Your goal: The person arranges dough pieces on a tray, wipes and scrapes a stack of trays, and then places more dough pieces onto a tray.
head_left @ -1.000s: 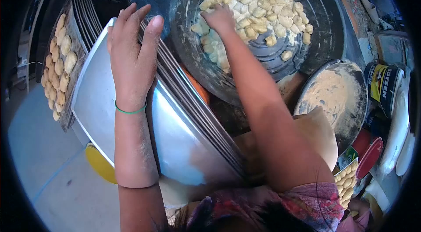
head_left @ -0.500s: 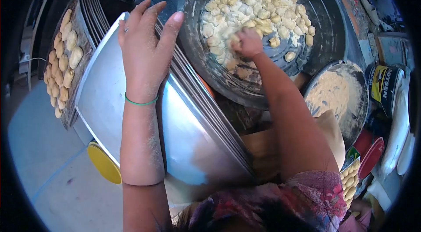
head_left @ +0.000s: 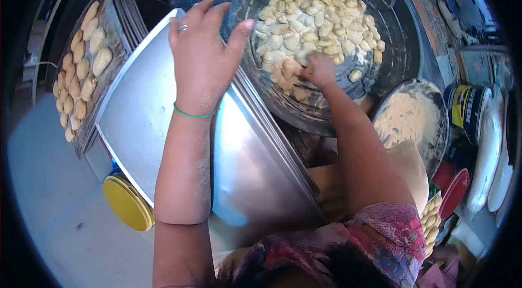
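My left hand point(head_left: 204, 57), with a ring and a green band at the wrist, lies with fingers stretched and thumb apart over the upper end of a stack of metal trays point(head_left: 144, 103). Inside a large black basin point(head_left: 293, 118) is my right hand point(head_left: 319, 69); its fingers curl down at the edge of a heap of floured dough pieces point(head_left: 321, 21). Whatever is in those fingers is hidden. Loose brownish flour point(head_left: 288, 76) lies left of this hand, and a single dough piece point(head_left: 355, 76) sits to its right.
A dark tray point(head_left: 117, 35) of shaped dough pieces point(head_left: 81, 70) stands at the left. Below it are yellow lids point(head_left: 128, 203). On the right are a round pan point(head_left: 410, 116) of flour, a labelled paint bucket point(head_left: 468, 106) and a red lid point(head_left: 455, 194).
My right hand has shifted slightly right and down within the basin, and dough pieces near it have moved. The camera view has shifted a little. My left hand stays spread over the trays.
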Tool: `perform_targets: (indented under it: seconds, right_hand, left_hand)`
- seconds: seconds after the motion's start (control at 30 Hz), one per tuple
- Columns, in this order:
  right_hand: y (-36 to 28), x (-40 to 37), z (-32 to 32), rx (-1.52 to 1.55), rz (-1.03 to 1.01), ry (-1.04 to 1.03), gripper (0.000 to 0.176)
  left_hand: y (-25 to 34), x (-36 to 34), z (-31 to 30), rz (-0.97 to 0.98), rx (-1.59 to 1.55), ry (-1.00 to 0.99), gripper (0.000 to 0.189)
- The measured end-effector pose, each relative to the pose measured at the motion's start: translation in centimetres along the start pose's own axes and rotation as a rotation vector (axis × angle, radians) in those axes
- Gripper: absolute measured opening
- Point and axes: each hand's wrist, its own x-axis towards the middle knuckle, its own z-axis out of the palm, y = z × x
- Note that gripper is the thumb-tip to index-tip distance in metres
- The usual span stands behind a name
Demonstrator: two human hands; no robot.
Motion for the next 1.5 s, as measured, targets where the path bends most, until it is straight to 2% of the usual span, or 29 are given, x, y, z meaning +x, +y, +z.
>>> perform_targets:
  seconds: [0.07,0.17,0.23,0.3,0.4,0.5,0.57,0.67,0.7,0.73,0.77,0.83,0.9,0.97,1.0,1.07,1.13,1.2,1.23,1.27,1.3,1.37,1.5]
  right_hand:
    - [1.6,0.3,2.1,0.025,0.223,0.435,0.061]
    - [0.2,4.3,2.4,0.111,0.191,0.777,0.064]
    - [-2.0,9.1,1.4,0.485,-0.057,0.861,0.070]
    - [-6.7,11.8,0.2,0.281,0.156,0.487,0.073]
    - [-10.3,10.3,-2.1,0.162,0.208,0.238,0.074]
    - [-9.8,7.9,-2.7,0.041,0.035,-0.027,0.076]
    - [-7.9,6.6,-3.0,-0.132,-0.242,-0.262,0.071]
    - [-5.5,5.9,-8.5,0.295,-0.152,-0.776,0.053]
    - [-2.8,9.3,-6.1,0.419,-0.161,-0.529,0.039]
    - [-2.3,10.0,-6.6,0.539,-0.028,-0.183,0.035]
    - [0.4,13.8,-3.2,0.433,-0.093,0.245,0.047]
    - [-1.7,12.0,-1.7,0.185,0.106,0.470,0.062]
    - [-7.8,8.2,-1.4,-0.108,0.228,0.255,0.073]
    - [-11.6,6.8,0.1,0.121,0.226,0.127,0.074]
    - [-11.9,7.8,3.1,0.030,0.096,0.052,0.075]
    - [-11.6,6.9,3.6,0.055,-0.020,-0.187,0.069]
    - [-11.1,1.4,-3.1,0.287,-0.004,-0.513,0.059]
    - [-6.9,5.7,-3.7,0.208,-0.176,-0.545,0.046]
    - [-4.1,9.0,-2.0,0.348,-0.105,-0.184,0.040]
    - [-4.4,7.5,-3.6,0.602,0.115,0.218,0.047]
    - [-4.1,7.5,-3.6,0.386,0.157,0.438,0.065]
    - [-5.6,7.4,-2.2,0.107,0.334,0.241,0.075]
    - [-13.5,4.3,-2.0,0.264,0.248,-0.152,0.082]
  left_hand:
    - [-0.4,-0.2,0.1,0.014,0.019,0.010,0.050]
    - [-0.2,-0.3,0.3,0.039,0.026,0.008,0.050]
    - [-0.4,-0.2,0.3,0.041,0.018,0.012,0.050]
    - [-0.5,-0.2,0.3,0.042,0.022,0.005,0.049]
    - [-0.4,-0.2,0.2,0.028,0.016,-0.010,0.048]
    - [-0.4,-0.1,0.0,0.008,0.010,-0.014,0.047]
    - [-0.2,-0.2,-0.1,-0.001,0.009,-0.011,0.046]
    - [-0.3,-0.2,-0.1,0.007,0.013,-0.006,0.046]
    - [-0.4,-0.4,0.0,0.011,0.014,-0.009,0.045]
    - [-0.4,-0.3,-0.1,0.013,0.019,-0.017,0.045]
    - [-0.4,-0.3,0.0,0.016,0.015,-0.008,0.045]
    - [-0.4,-0.3,0.2,0.031,0.003,0.011,0.045]
    - [-0.4,-0.1,0.2,0.024,-0.005,0.001,0.045]
    - [-0.4,-0.1,0.2,0.023,-0.003,-0.006,0.046]
    - [-0.5,-0.1,0.4,0.026,0.015,0.000,0.045]
    - [-0.5,-0.1,0.3,0.028,0.007,-0.007,0.044]
    - [-0.5,-0.1,0.2,0.033,0.002,-0.011,0.044]
    - [-0.5,-0.3,0.2,0.030,-0.005,-0.016,0.044]
    - [-0.6,-0.2,0.1,0.031,-0.004,-0.016,0.044]
    - [-0.6,-0.1,0.2,0.031,-0.004,-0.019,0.044]
    - [-0.6,-0.2,0.2,0.034,-0.005,-0.025,0.044]
    - [-0.5,-0.3,0.2,0.034,-0.017,-0.024,0.044]
    - [-0.4,0.0,0.2,0.027,-0.002,-0.030,0.043]
